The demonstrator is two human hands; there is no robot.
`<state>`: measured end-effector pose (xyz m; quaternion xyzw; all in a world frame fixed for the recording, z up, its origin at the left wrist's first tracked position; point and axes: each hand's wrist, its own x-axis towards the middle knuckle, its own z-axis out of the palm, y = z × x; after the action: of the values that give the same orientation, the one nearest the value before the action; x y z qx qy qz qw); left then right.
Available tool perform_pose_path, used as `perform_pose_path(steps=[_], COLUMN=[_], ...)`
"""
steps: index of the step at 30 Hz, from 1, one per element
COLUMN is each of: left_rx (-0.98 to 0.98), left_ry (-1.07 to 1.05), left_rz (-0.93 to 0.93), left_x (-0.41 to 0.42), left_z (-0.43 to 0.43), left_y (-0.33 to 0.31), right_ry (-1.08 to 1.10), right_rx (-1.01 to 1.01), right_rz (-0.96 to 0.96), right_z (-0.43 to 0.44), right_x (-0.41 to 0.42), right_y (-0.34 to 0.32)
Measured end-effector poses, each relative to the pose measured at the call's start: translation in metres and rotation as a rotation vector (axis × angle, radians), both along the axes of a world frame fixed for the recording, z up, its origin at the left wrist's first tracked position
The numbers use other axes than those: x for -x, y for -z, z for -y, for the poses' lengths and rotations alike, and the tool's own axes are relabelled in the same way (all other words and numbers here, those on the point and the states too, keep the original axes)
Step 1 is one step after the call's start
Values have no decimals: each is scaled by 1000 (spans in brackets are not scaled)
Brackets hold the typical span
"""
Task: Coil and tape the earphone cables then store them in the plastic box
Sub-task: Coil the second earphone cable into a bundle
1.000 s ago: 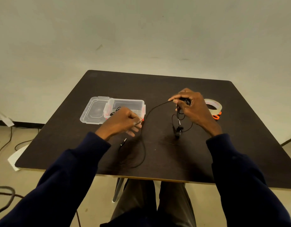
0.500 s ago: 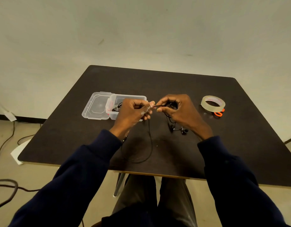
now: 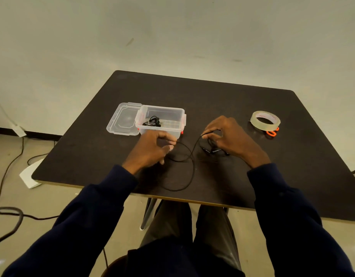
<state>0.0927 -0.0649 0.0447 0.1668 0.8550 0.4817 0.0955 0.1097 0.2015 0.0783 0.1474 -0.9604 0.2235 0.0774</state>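
Counted 1 table (image 3: 212,100), 1 plastic box (image 3: 181,116) and 1 lid (image 3: 122,120). Earphone sets were 2: 1 coiled set (image 3: 152,121) and 1 loose cable (image 3: 192,166). Tape roll (image 3: 265,125) was 1, scissors (image 3: 271,133) 1 pr. Hands were 2: left hand (image 3: 150,150) & right hand (image 3: 230,136).

Soft, even, faintly yellow light falls on you from above. Your left hand (image 3: 152,148) and right hand (image 3: 230,136) cast only weak shadows on the table (image 3: 212,100) beneath the grip. Between them the thin cable (image 3: 193,168) nearly melts into the dark top. Your left fingertips (image 3: 170,147) look slightly smeared, and the table edges bow outward far from the grip.
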Motion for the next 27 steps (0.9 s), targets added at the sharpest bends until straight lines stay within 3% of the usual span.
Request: perform_pose_path(steps=[4,12,22,24,27], left_rx=[-202,-161,-382,-325,-89], left_ry=[-35,54,-191,-127,12], left_rz=[-76,-44,13,81,95], left_x=[-2,-9,-3,-2,0], left_z=[-11,-36,1,10,11], left_y=[-11,-8,0,3,7], right_ry=[-56,-109,8,29,35], right_rx=[4,59,148,222,228], right_rz=[33,-61,167,172,127], right_z=[20,31,-19,-29,-29], right_x=[-2,-8,-10,-10,-8], right_y=[3,7,-3,-7,-11])
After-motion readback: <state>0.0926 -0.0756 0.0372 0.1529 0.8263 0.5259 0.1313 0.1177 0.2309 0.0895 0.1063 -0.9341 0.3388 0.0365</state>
